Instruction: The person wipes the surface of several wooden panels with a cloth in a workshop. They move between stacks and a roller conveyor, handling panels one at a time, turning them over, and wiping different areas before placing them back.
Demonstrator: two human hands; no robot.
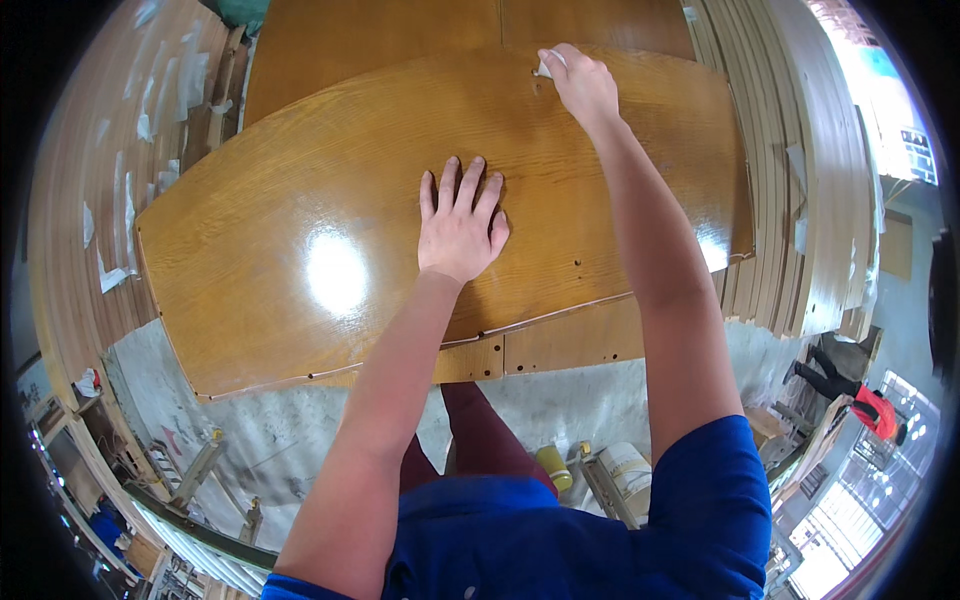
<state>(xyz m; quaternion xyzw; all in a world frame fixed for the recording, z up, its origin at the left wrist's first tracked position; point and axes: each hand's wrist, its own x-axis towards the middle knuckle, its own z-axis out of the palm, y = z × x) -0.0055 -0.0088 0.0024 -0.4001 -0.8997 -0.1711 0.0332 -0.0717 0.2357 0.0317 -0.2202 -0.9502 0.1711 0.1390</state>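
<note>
A large, glossy orange-brown wooden panel (270, 180) with a curved far edge lies in front of me. My left hand (460, 228) rests flat on its middle, fingers spread and holding nothing. Near the panel's far edge, to the right, my right hand (584, 90) is closed round a small white pad (549, 66). The pad meets the surface beside a few dark holes; its exact material cannot be made out, and my fingers hide part of it. Another pair of small dark holes shows closer to me, right of my left hand.
More brown panels (370, 40) lie under and beyond this one. Stacked wooden boards (90, 180) stand at the left, and another stack (830, 200) at the right. A white bucket (625, 470) and a yellow-green can (553, 468) stand near my legs. A person in red (876, 413) is farther right.
</note>
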